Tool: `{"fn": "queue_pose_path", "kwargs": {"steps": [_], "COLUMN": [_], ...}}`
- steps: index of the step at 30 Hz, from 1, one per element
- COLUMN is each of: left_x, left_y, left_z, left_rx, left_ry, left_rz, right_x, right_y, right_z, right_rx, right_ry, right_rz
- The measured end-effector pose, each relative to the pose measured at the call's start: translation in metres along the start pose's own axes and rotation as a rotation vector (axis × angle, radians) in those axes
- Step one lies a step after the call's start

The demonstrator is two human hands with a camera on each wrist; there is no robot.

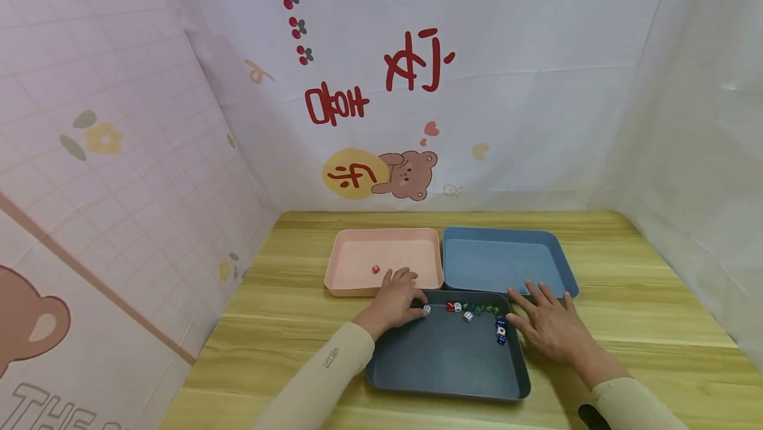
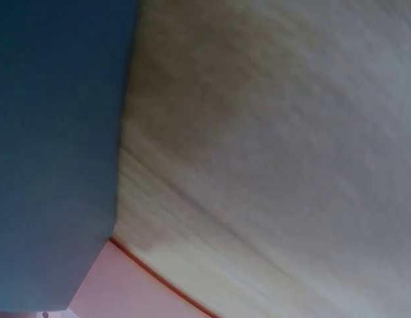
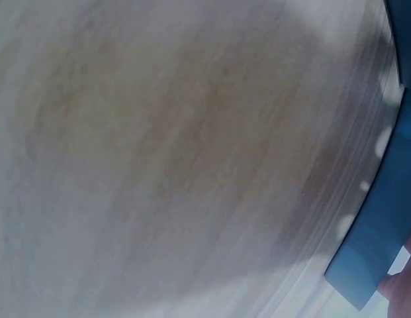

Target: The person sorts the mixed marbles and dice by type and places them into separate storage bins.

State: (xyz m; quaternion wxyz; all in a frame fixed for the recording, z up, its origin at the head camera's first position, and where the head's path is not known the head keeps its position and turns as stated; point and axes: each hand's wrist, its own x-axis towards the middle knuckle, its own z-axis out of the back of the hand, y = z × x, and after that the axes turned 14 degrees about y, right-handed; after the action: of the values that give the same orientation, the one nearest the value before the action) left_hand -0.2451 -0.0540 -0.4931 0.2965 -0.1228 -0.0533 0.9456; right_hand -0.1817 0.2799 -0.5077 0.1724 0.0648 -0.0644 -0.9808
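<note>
My left hand (image 1: 395, 305) reaches over the back left corner of the dark tray (image 1: 447, 365), thumb and forefinger pinching a white die (image 1: 426, 309). Along that tray's back wall lie a red die (image 1: 450, 307), a white die (image 1: 457, 307) and several green dice (image 1: 479, 309). Just in front is another white die (image 1: 467, 316). Blue dice (image 1: 501, 340) and a white die with a red dot (image 1: 501, 330) line its right side. My right hand (image 1: 545, 324) lies with spread fingers by the dark tray's back right corner, fingertips at the blue tray's front edge.
A pink tray (image 1: 352, 287) holding one red die (image 1: 375, 269) stands behind the dark tray on the left. Beside it is the blue tray (image 1: 507, 261). All three stand on a wood-grain table (image 1: 644, 324), with a printed cloth (image 1: 536, 118) hanging behind.
</note>
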Motion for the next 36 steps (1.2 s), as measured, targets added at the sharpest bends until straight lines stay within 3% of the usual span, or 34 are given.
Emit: {"fn": "queue_pose_path", "kwargs": {"steps": [18,27,36], "left_x": [0.001,-0.006,-0.014], "left_y": [0.005,0.005,0.021], "left_z": [-0.009,0.005,0.019], "left_rx": [-0.044,-0.109,-0.129], "left_ry": [-0.031,-0.069,-0.138], "left_rz": [0.017,0.018,0.021], "right_x": [0.000,-0.002,-0.001], "right_y": [0.002,-0.001,-0.002], "right_z": [0.003,0.004,0.003], "right_rx": [0.005,0.012,0.018], "right_ry": [0.010,0.014,0.013], "right_rz": [0.002,0.002,0.004]}}
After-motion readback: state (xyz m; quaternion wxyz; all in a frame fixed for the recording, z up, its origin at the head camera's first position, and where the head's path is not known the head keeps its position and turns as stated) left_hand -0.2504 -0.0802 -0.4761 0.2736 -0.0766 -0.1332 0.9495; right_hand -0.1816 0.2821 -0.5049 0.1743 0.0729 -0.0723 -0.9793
